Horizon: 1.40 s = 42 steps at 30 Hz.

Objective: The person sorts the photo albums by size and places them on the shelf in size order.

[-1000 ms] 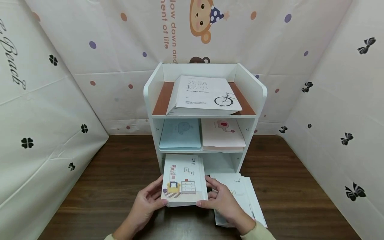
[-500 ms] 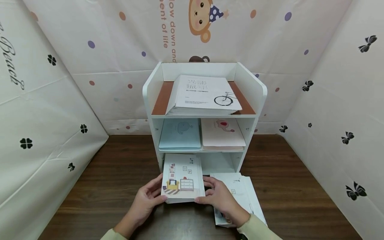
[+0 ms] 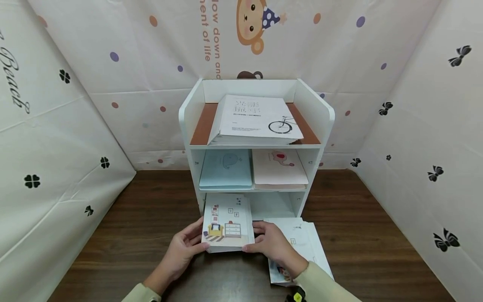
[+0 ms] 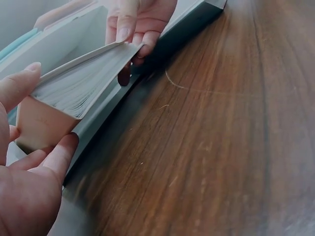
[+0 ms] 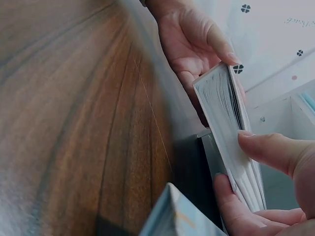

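A thick white photo album (image 3: 227, 222) with a cartoon furniture cover lies partway inside the left of the bottom shelf, its near end out over the table. My left hand (image 3: 183, 247) grips its near left corner, thumb above and fingers below. At the near right corner, my right hand (image 3: 272, 243) holds it the same way. The left wrist view shows the album's spine (image 4: 47, 123) beside my left fingers and its fanned sheets. In the right wrist view its page edges (image 5: 219, 101) run between both hands.
A white three-level shelf (image 3: 328, 121) stands on the dark wooden table (image 3: 362, 235). Its top level holds a large white book (image 3: 256, 117); a blue album (image 3: 226, 167) and a pink album (image 3: 279, 167) fill the middle. Another white album (image 3: 307, 245) lies under my right forearm.
Both hands have slid the album a little farther into the bottom shelf and slightly left. The grip looks the same; the other albums have not moved.
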{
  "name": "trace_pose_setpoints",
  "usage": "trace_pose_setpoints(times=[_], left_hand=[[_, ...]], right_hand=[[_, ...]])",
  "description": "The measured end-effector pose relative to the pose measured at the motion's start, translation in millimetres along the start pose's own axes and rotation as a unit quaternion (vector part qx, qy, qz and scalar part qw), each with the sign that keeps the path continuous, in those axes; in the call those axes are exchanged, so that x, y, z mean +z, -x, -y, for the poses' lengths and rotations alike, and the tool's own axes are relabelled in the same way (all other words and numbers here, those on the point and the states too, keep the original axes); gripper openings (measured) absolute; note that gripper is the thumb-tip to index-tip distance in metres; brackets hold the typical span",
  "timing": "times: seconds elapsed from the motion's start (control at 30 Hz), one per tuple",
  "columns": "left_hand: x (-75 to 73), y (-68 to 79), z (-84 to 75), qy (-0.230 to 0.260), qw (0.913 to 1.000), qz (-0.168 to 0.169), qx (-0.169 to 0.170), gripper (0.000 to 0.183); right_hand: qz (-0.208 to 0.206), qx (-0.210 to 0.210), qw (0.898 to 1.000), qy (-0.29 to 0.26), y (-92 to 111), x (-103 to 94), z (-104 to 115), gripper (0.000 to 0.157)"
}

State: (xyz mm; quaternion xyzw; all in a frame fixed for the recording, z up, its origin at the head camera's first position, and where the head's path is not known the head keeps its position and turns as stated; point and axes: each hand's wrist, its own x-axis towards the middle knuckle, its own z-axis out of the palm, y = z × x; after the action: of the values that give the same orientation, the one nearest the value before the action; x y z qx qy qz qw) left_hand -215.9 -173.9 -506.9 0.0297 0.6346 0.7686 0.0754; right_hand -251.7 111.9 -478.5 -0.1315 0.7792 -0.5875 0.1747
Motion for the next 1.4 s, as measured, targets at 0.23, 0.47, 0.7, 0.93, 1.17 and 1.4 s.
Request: trace_pose_setpoints(times=[0.23,0.47,0.7,0.93,1.17,1.4], left_hand=[[-5.0,-5.0,4.5,0.001,1.0,0.0,-0.008,0.083],[-8.2,-9.0,10.9,0.007,0.9999,-0.005,-0.008,0.083],[-11.3,-13.3,15.7,0.001,1.0,-0.006,-0.006,0.081],[-10.2,-18.8,14.9,-0.024,0.9992,-0.031,-0.005,0.077],[-8.5,-23.9,11.1,-0.049,0.9972,-0.057,-0.005,0.069],[-4.6,-26.8,8.2,-0.078,0.9925,-0.093,-0.009,0.062]], right_hand=[[-0.014,0.018,0.998,0.056,-5,0.0,1,0.075],[-0.013,0.022,0.995,0.095,-9,0.5,2,0.073],[-0.014,0.024,0.991,0.134,-16,1.3,3,0.068],[-0.029,0.018,0.977,0.209,-24,-1.6,5,0.056],[-0.036,0.001,0.969,0.246,-30,-4.6,11,0.042],[-0.037,-0.002,0.965,0.261,-35,-5.8,14,0.039]])
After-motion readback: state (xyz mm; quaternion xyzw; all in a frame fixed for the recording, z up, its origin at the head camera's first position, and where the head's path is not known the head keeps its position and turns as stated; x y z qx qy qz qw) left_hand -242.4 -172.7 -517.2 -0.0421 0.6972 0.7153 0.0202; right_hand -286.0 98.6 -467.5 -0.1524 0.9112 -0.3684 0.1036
